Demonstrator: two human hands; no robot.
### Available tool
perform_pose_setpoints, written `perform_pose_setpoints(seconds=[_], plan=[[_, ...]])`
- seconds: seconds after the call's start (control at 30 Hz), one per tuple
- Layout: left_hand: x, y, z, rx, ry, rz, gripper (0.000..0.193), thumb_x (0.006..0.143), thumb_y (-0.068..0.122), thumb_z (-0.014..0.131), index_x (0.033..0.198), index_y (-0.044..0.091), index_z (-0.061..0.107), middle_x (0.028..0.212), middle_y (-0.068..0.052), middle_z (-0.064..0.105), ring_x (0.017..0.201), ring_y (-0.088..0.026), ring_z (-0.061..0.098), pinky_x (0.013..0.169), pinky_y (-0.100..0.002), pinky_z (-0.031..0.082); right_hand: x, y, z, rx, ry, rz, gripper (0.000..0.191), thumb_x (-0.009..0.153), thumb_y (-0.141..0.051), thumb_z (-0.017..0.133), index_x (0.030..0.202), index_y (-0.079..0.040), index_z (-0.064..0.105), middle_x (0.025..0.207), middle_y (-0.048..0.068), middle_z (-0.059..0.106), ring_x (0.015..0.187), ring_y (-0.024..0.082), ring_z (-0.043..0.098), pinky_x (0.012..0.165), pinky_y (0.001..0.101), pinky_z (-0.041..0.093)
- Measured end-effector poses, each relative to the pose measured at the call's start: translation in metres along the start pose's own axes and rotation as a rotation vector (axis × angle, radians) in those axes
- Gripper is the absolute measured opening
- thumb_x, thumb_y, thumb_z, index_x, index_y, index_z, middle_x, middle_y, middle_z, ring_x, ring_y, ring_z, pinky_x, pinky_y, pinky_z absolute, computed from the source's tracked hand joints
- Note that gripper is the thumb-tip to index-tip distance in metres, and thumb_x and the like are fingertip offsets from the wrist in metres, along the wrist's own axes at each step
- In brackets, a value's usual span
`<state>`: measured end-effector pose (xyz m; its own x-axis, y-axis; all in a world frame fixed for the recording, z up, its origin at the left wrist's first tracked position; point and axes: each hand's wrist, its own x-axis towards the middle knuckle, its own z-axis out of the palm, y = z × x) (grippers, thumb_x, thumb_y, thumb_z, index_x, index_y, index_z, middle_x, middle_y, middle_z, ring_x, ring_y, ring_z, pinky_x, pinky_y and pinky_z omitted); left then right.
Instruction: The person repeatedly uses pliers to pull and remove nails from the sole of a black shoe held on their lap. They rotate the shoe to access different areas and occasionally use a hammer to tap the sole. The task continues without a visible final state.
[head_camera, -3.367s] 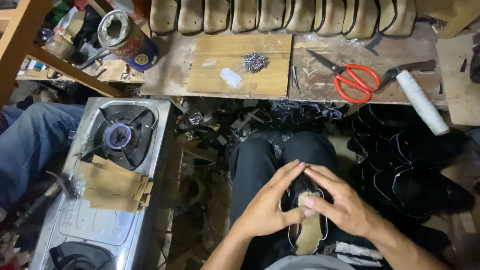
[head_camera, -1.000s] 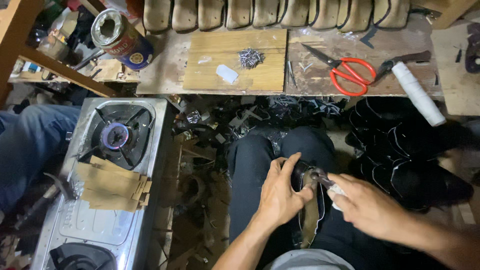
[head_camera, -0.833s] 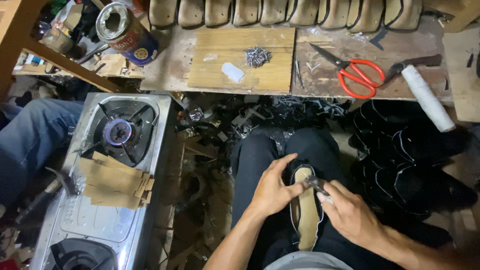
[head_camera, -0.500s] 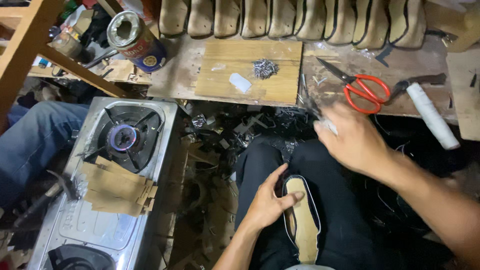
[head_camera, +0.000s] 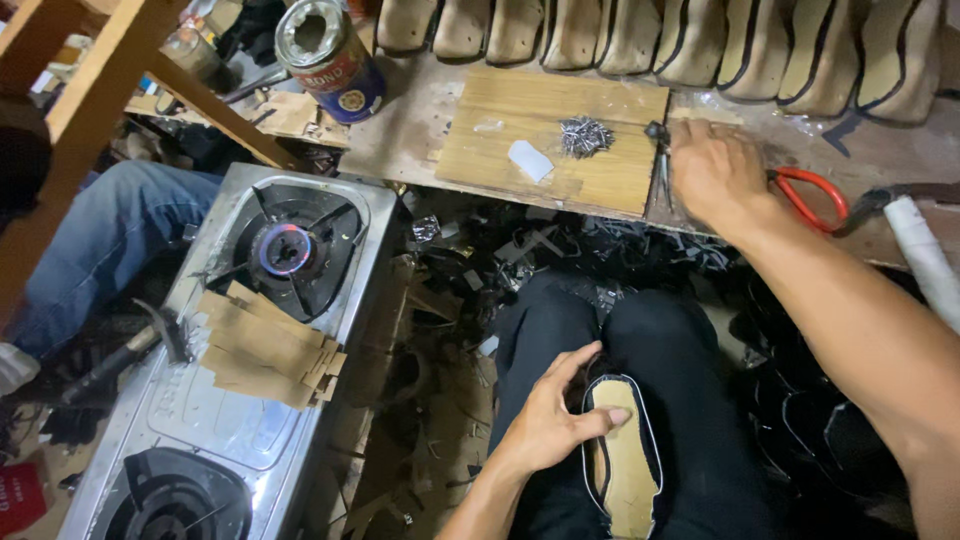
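A black shoe upper with a tan insole (head_camera: 622, 462) lies sole-up on my lap. My left hand (head_camera: 548, 425) holds it by its left edge, thumb pressed on the insole. My right hand (head_camera: 716, 170) is stretched out to the workbench, palm down. Its fingers rest by a dark metal hand tool (head_camera: 660, 160), beside red-handled scissors (head_camera: 818, 197). Whether the fingers grip the tool is hidden. A small heap of tacks (head_camera: 586, 136) lies on a wooden board (head_camera: 500, 160) just left of that hand.
A two-burner gas stove (head_camera: 200, 420) stands at left, one burner (head_camera: 285, 250) lit, with cardboard pieces (head_camera: 265, 345) and a hammer (head_camera: 130, 345) by it. A tin can (head_camera: 325, 45), a row of shoe soles (head_camera: 700, 40), a white roll (head_camera: 925, 260) and another person's jeans leg (head_camera: 110, 240) surround me.
My right hand left the shoe on my lap and moved up to the bench beside the scissors. My left hand stayed on the shoe.
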<state>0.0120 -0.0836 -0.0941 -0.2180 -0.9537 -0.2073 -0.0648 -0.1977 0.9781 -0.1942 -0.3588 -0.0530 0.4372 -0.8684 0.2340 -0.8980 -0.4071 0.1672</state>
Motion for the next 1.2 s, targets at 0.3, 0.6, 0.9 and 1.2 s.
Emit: perform_pose_setpoints(seconds=[0.3,0.6,0.9,1.2], plan=[[-0.014,0.015,0.009,0.064,-0.040,0.056,0.102,0.075,0.031,0.082,0.158,-0.005,0.034,0.146,-0.018,0.052,0.142,-0.028,0.049,0.119,-0.037,0.034,-0.149,-0.043,-0.066,0.992,-0.480,0.073,0.066,0.082,-0.024,0.070,0.144,-0.008,0.055,0.131,0.010,0.067,0.113,0.021,0.072,0.096,0.0340,0.057],[-0.019,0.024,0.022,0.268,-0.142,0.143,0.097,0.077,0.031,0.082,0.155,-0.007,0.037,0.149,-0.027,0.050,0.142,-0.038,0.050,0.116,-0.041,0.039,-0.264,-0.074,-0.047,1.487,-0.577,0.310,0.069,0.088,-0.011,0.074,0.152,-0.003,0.049,0.152,0.013,0.055,0.091,0.025,0.069,0.082,0.0347,0.058],[-0.017,0.002,0.043,0.285,-0.007,0.359,0.072,0.079,0.021,0.075,0.140,-0.010,0.053,0.145,-0.032,0.057,0.138,-0.044,0.056,0.117,-0.044,0.044,-0.285,-0.088,-0.023,1.687,-0.319,0.515,0.051,0.080,0.003,0.074,0.130,0.007,0.064,0.136,0.018,0.069,0.106,0.019,0.075,0.089,0.0301,0.062],[-0.012,0.002,0.045,0.255,0.063,0.349,0.068,0.079,0.021,0.076,0.138,-0.007,0.056,0.142,-0.028,0.061,0.134,-0.041,0.061,0.113,-0.042,0.048,-0.267,-0.095,-0.039,1.477,-0.201,0.490,0.043,0.078,-0.001,0.077,0.120,0.003,0.072,0.123,0.012,0.075,0.098,0.017,0.074,0.082,0.0288,0.061]])
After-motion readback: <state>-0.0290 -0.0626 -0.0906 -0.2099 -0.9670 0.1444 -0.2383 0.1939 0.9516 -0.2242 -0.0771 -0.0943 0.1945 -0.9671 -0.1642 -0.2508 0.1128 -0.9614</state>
